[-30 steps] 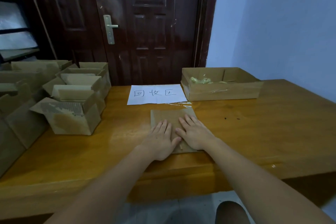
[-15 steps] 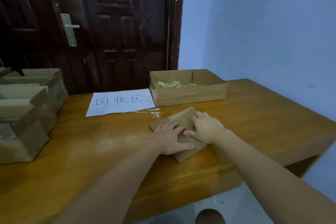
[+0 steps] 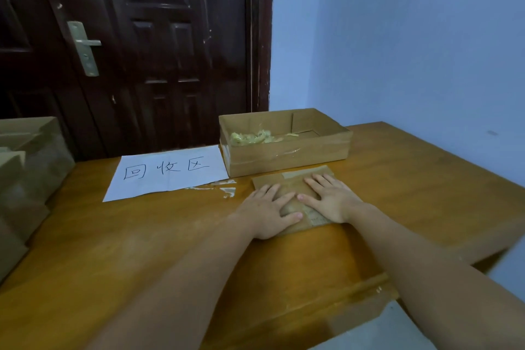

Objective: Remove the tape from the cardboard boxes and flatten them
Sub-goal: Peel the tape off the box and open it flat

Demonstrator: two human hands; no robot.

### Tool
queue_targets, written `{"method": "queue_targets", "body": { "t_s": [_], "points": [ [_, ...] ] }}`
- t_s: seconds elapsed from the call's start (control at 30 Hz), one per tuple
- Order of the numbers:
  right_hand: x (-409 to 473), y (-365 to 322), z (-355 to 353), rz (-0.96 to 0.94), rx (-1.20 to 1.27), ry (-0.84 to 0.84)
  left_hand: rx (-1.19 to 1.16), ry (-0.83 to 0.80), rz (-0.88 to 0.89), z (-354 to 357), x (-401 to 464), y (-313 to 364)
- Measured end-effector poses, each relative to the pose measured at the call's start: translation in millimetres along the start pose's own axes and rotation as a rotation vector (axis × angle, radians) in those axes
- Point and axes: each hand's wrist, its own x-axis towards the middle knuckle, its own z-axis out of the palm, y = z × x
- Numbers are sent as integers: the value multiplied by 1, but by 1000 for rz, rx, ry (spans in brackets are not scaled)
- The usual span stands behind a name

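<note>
A flattened cardboard box (image 3: 287, 180) lies on the wooden table (image 3: 142, 236), right in front of a shallow open cardboard tray (image 3: 287, 155). My left hand (image 3: 265, 212) presses flat on its left half with straight fingers. My right hand (image 3: 332, 199) presses flat on its right half, fingers spread. A strip of tape shows along the flattened box's far edge. Crumpled yellowish tape (image 3: 252, 138) lies inside the tray.
A white paper sheet with handwritten characters (image 3: 167, 173) lies left of the tray, with tape scraps (image 3: 224, 187) at its near corner. Several unflattened cardboard boxes (image 3: 25, 173) stand at the left edge. A dark door (image 3: 156, 45) and a blue wall are behind.
The flattened box has slid away from me and to the right, and now lies against the tray. Both hands stayed on it and now lie flat. My view has turned right.
</note>
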Motion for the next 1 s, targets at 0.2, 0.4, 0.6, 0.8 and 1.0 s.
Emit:
{"method": "queue_targets", "body": {
  "t_s": [0.2, 0.4, 0.6, 0.8, 1.0],
  "points": [
    [1, -5, -16, 3, -48, -94, 18, 28, 10, -4, -2, 3],
    [-13, -47, -54, -104, -138, 53, 116, 177, 37, -37, -45, -4],
    [-35, -160, -96, -327, -50, 166, 106, 325, -115, -102, -149, -61],
    [-66, -305, -115, -620, 46, 138, 244, 361, -336, -139, -276, -120],
    [-94, -425, -110, -842, 57, 146, 282, 439, -559, -147, -381, -174]
  ]
}}
